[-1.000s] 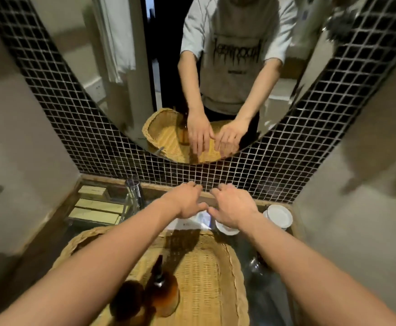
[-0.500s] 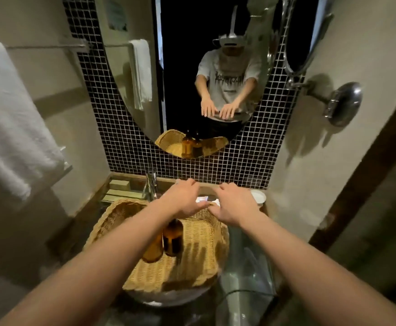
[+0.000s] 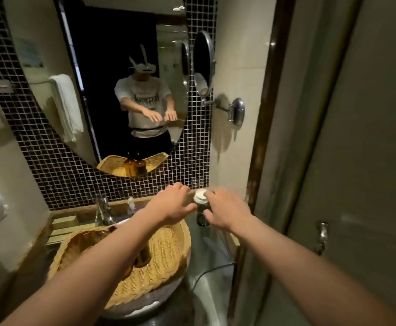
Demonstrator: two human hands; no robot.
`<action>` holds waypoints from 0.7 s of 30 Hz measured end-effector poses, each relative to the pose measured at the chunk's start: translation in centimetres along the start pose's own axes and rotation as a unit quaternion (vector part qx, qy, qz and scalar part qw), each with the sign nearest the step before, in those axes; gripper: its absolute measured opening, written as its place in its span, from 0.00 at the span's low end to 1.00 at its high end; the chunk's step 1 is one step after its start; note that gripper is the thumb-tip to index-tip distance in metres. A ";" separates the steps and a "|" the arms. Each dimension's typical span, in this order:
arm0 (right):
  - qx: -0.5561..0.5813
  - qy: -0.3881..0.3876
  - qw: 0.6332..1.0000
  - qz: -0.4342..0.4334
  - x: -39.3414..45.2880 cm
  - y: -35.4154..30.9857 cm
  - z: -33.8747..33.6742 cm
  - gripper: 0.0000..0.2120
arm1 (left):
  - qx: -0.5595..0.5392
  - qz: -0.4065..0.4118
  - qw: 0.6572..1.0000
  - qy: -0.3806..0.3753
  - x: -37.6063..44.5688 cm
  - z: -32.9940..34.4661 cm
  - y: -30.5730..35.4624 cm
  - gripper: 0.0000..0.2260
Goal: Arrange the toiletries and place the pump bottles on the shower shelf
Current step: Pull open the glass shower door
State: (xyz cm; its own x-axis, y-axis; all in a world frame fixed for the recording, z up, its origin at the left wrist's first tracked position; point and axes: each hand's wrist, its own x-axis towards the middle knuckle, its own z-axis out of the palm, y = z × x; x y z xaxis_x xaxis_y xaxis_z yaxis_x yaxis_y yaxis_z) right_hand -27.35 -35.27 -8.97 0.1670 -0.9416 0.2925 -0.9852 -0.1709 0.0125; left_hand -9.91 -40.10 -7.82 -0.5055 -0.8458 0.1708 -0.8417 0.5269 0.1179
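A woven wicker basket [image 3: 164, 260] rests on the washbasin. Amber pump bottles [image 3: 143, 256] stand inside it, mostly hidden under my left forearm. My left hand [image 3: 171, 205] hovers above the basket's far rim, palm down, fingers loosely curled, holding nothing. My right hand [image 3: 227, 211] is stretched out beside it, fingers apart and empty. Between the two hands sits a white-lidded jar [image 3: 200, 196] on the counter ledge; neither hand grips it.
A chrome tap [image 3: 103, 210] stands behind the basket. Flat soap boxes [image 3: 64, 222] lie on the left ledge. An oval mirror [image 3: 112, 85], a round swing mirror [image 3: 203, 64] and a glass shower door [image 3: 333, 161] at right surround the basin.
The view has pulled back and swung right, bringing the shower door into sight. Both hands moved right and apart, from over the basket's back rim toward the white-lidded jar.
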 end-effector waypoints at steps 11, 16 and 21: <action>-0.057 -0.022 0.985 0.161 -15.4 4.3 -4.3 0.21 | -0.087 0.137 0.986 -0.050 -3.3 3.9 11.7 0.27; -0.058 -0.031 0.975 0.212 -20.0 7.5 -6.0 0.19 | -0.092 0.179 0.978 -0.053 -3.3 4.3 17.3 0.27; -0.049 -0.024 0.970 0.237 -22.3 11.1 -6.8 0.18 | -0.098 0.188 0.976 -0.049 -2.9 5.0 21.8 0.28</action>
State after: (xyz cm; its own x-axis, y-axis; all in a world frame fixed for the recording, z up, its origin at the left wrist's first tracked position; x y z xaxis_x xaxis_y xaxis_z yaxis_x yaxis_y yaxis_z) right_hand -42.24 -14.13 -8.84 -0.3059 -0.9205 0.2431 -0.9505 0.3101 -0.0219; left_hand -27.79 -26.55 -10.66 -0.7958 -0.5877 0.1458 -0.5446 0.8000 0.2518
